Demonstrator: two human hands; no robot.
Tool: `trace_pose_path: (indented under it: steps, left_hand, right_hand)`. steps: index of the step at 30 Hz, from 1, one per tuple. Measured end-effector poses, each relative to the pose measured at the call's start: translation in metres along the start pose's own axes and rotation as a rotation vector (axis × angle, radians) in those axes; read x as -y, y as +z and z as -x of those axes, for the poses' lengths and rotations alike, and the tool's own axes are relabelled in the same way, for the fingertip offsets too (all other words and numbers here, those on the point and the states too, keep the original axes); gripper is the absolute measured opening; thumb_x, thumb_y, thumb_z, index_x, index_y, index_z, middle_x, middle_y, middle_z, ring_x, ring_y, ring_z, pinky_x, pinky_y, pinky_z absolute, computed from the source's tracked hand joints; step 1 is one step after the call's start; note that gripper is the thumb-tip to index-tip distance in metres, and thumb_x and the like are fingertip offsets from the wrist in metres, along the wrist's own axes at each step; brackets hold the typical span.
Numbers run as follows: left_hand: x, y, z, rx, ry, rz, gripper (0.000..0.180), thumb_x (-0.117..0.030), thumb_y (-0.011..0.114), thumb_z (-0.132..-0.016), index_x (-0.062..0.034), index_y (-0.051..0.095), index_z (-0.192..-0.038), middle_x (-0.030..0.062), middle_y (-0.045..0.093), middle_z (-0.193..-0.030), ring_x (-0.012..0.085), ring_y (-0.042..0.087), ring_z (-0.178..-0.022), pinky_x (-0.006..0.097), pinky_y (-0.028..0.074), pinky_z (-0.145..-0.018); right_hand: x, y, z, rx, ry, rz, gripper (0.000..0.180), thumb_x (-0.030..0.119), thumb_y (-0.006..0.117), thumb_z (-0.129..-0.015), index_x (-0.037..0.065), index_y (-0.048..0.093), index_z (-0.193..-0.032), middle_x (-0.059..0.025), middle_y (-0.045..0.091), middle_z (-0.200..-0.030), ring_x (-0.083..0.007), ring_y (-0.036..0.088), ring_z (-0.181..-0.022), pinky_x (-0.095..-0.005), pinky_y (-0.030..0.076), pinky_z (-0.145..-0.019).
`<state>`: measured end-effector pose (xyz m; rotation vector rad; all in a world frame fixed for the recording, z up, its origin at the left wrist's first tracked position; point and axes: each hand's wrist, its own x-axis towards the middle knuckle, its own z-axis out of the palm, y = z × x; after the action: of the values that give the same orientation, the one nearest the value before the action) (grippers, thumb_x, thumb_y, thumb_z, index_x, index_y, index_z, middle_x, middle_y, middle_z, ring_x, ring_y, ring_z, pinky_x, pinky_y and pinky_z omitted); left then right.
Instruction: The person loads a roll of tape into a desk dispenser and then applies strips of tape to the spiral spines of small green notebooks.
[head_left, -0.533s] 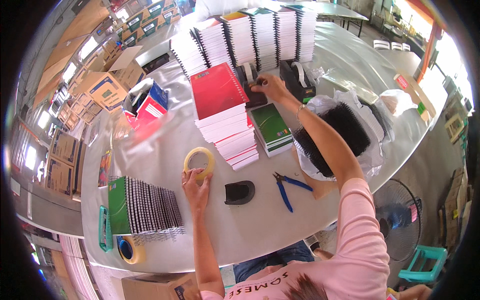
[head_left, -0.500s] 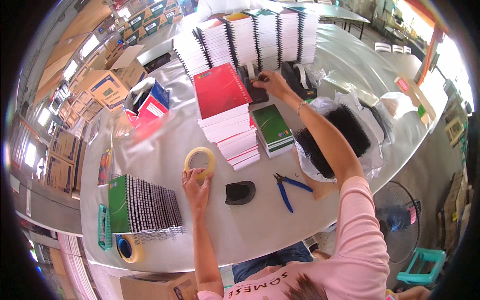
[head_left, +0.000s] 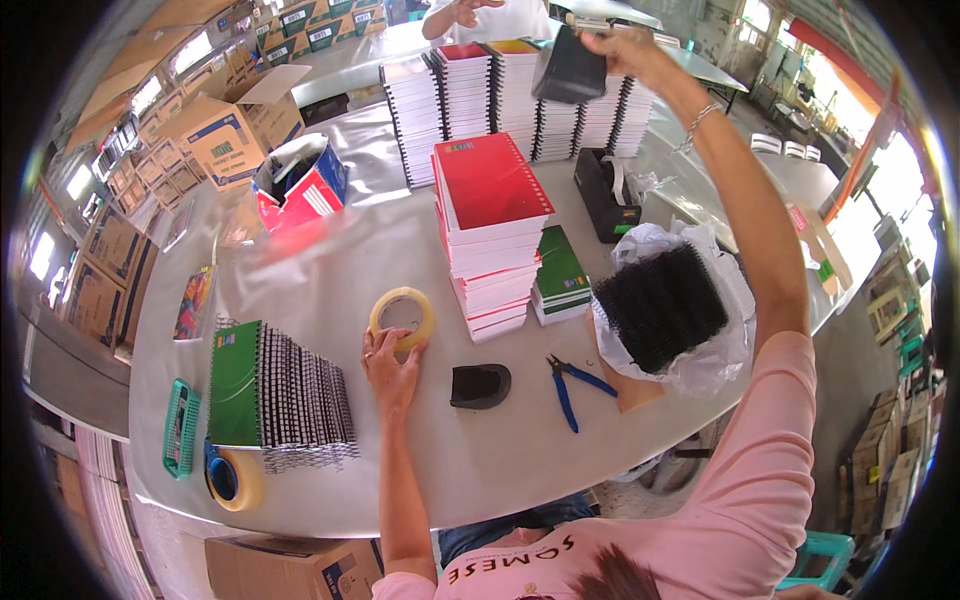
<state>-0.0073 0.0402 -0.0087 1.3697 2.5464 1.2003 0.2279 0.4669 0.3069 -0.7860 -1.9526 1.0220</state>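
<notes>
High over the back of the table, my right hand (head_left: 637, 52) grips a black tape dispenser (head_left: 572, 68), held in front of the tall notebook stacks. My left hand (head_left: 391, 372) rests on the tabletop, its fingers closed on the near rim of a yellowish roll of clear tape (head_left: 427, 318). To the right of that hand lies a black U-shaped piece (head_left: 482, 387), and beyond it blue-handled cutting pliers (head_left: 568, 385). A stack of red spiral notebooks (head_left: 490, 190) stands in the middle, with green notebooks (head_left: 562, 262) beside it. A second tape dispenser (head_left: 605, 200) sits behind them.
Tall notebook stacks (head_left: 410, 120) line the back, where another person's hand (head_left: 470, 12) shows. Black binding coils (head_left: 662, 308) lie on plastic at right. At left are wire-bound green notebooks (head_left: 235, 385), a green basket (head_left: 181, 430), a tape roll (head_left: 248, 482) and a red-blue box (head_left: 310, 180).
My right hand has lifted the nearer tape dispenser off the table, up and to the right. My left hand stays at the tape roll. Another person's hand has appeared at the back.
</notes>
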Motion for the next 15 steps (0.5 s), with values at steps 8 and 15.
trace_pose_path:
  steps: [8, 15]
  left_hand:
    - [-0.002, -0.007, -0.004, 0.023, -0.024, -0.005, 0.030, -0.025, 0.079, -0.077, -0.0148, 0.069, -0.103, 0.0015, 0.064, -0.118, 0.0360, 0.037, -0.136, 0.045, 0.027, -0.112]
    - [-0.003, -0.004, -0.004, 0.016, -0.040, 0.013, 0.028, -0.025, 0.079, -0.077, -0.0140, 0.069, -0.101, 0.0013, 0.064, -0.117, 0.0359, 0.036, -0.137, 0.047, 0.027, -0.111]
  right_hand:
    - [0.057, 0.014, -0.082, -0.130, -0.259, -0.114, 0.029, 0.024, 0.074, -0.086, 0.002, 0.069, -0.104, -0.0073, 0.069, -0.097, -0.0219, 0.065, -0.088, -0.0401, 0.054, -0.080]
    - [0.026, 0.042, -0.164, -0.424, -0.453, 0.145, 0.033, 0.032, 0.075, -0.083, 0.002, 0.068, -0.096, -0.0069, 0.068, -0.084, -0.0207, 0.061, -0.070, -0.0375, 0.048, -0.063]
